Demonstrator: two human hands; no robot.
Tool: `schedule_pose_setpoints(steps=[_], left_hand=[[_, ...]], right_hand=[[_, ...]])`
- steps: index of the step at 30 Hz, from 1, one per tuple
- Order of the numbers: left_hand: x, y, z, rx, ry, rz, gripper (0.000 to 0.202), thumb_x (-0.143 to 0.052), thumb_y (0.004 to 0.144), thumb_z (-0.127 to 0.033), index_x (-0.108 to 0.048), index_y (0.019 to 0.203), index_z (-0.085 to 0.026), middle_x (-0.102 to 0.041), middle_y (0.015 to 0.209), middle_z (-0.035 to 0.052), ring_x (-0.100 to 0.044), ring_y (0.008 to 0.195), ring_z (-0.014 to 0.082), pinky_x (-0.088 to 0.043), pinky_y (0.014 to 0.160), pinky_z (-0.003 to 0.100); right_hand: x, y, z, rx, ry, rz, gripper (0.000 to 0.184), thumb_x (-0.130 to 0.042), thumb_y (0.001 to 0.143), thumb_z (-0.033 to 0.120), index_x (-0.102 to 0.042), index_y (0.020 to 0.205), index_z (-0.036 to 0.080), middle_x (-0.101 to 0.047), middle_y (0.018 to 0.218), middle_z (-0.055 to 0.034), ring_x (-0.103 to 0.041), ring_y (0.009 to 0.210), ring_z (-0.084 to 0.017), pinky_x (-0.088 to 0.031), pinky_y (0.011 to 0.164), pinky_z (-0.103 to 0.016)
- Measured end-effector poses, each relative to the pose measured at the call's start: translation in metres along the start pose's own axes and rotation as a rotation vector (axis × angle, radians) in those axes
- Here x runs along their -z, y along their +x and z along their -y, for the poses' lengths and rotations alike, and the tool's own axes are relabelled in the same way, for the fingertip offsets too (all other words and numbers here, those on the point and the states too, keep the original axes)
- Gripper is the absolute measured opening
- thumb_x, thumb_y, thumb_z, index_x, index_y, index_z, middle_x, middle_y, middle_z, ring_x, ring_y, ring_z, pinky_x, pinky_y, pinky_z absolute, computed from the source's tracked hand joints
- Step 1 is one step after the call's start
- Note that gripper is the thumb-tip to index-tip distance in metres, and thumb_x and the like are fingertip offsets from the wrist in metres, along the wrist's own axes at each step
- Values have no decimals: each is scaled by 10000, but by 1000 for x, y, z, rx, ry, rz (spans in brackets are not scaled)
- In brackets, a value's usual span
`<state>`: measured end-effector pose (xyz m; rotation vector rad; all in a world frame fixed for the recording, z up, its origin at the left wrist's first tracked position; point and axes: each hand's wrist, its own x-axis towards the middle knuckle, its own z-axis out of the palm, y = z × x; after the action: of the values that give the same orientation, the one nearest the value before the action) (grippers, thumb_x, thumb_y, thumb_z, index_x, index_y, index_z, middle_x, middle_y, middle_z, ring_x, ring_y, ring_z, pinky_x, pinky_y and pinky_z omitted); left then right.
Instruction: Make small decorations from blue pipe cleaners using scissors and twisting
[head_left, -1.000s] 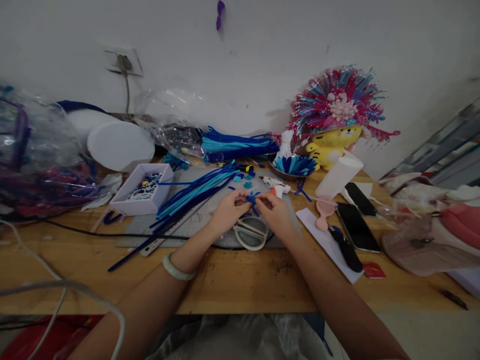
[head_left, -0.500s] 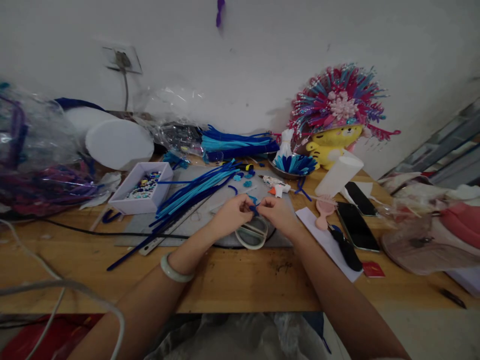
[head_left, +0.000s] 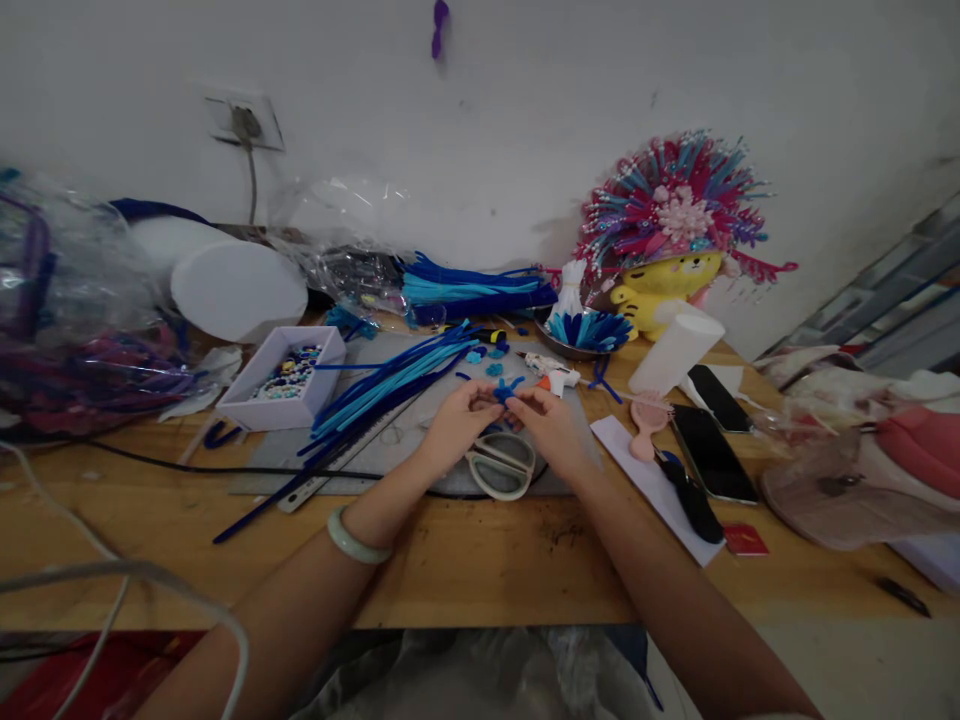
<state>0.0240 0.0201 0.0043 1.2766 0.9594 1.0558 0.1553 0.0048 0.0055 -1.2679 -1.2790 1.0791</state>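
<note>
Between my fingertips is a small blue piece of bent pipe cleaner (head_left: 508, 389), with several short arms sticking out. My left hand (head_left: 461, 422) pinches it from the left. From the other side my right hand (head_left: 553, 428) grips it with thumb and fingers. Just below the hands lie scissors (head_left: 531, 470) with pale handles, their blades mostly hidden by my left hand. A white glue gun (head_left: 559, 374) with an orange trigger rests behind my right hand. Small blue curled pieces (head_left: 494, 369) lie beyond the fingers. Long blue pipe cleaners (head_left: 390, 385) are spread to the left.
At left stands a white box (head_left: 330, 392) of beads. A black cable (head_left: 255, 468) crosses the table. Behind are a bowl (head_left: 576, 351) of blue pieces and a yellow plush toy (head_left: 664, 292) with a colourful headdress. Phones (head_left: 714, 452) and a pink brush (head_left: 646, 418) lie right.
The blue pipe cleaner piece shows more fully now, raised with its arms fanned out above my fingertips. My fingers have shifted slightly around it.
</note>
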Motion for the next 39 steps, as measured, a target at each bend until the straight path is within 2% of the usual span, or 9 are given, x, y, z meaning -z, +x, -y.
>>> schedule_pose_setpoints(steps=[4, 9, 15, 20, 23, 29, 31, 36, 39], left_hand=[[0, -3, -4, 74, 124, 66, 142, -532, 685, -278, -498, 617, -158, -489, 543, -50, -481, 513, 86, -371, 525, 213], [3, -4, -10, 25, 195, 151, 127, -510, 678, -231, -477, 579, -160, -433, 497, -62, -418, 482, 76, -300, 478, 200], [8, -2, -9, 11, 111, 218, 132, -500, 691, -228, -480, 585, -152, -436, 515, -53, -399, 493, 69, -288, 485, 201], [9, -1, -6, 18, 93, 241, 126, -511, 688, -240, -489, 598, -155, -434, 511, -52, -390, 481, 69, -282, 471, 202], [15, -1, -10, 38, 114, 337, 121, -537, 667, -240, -488, 597, -155, -426, 491, -60, -358, 446, 57, -255, 442, 194], [35, 3, -18, 69, 223, 650, 141, -597, 618, -273, -523, 616, -153, -435, 512, -56, -367, 465, 59, -261, 442, 188], [34, 3, -17, 77, 231, 609, 151, -592, 625, -278, -511, 594, -154, -444, 501, -51, -389, 465, 64, -290, 450, 189], [18, 1, -10, -14, 85, 253, 179, -547, 691, -323, -526, 774, -167, -516, 572, -42, -496, 519, 82, -384, 517, 200], [12, 1, -8, -7, 22, 209, 220, -573, 677, -337, -521, 812, -172, -529, 635, -40, -510, 525, 75, -397, 516, 196]], right_hand=[[2, 0, 0, -36, 38, -3, 131, -606, 638, 296, -556, 664, 178, -566, 542, 36, -520, 494, -97, -444, 510, -233], [5, -1, 3, -158, 241, 34, 129, -657, 577, 251, -570, 596, 157, -574, 505, 24, -511, 467, -89, -414, 474, -218], [1, -4, 10, -219, 444, 43, 122, -677, 527, 198, -570, 561, 151, -569, 480, 27, -510, 465, -79, -397, 475, -206], [3, -3, 10, -193, 421, 44, 121, -677, 529, 187, -563, 552, 156, -555, 470, 40, -492, 448, -68, -378, 449, -196], [8, -3, 11, -224, 413, 112, 116, -676, 521, 172, -562, 532, 155, -543, 433, 42, -474, 412, -60, -356, 411, -178], [10, -6, 13, -382, 360, 371, 102, -667, 518, 145, -566, 521, 145, -558, 442, 34, -458, 376, -45, -350, 385, -157], [9, -5, 11, -366, 372, 353, 104, -667, 529, 161, -564, 530, 147, -554, 449, 36, -466, 389, -47, -361, 399, -160], [8, 0, 5, -107, 235, 138, 111, -662, 570, 235, -575, 573, 166, -559, 480, 37, -498, 452, -79, -403, 469, -205], [8, 0, 5, 20, 34, 130, 95, -629, 606, 257, -587, 625, 174, -557, 513, 31, -503, 484, -98, -420, 506, -234]])
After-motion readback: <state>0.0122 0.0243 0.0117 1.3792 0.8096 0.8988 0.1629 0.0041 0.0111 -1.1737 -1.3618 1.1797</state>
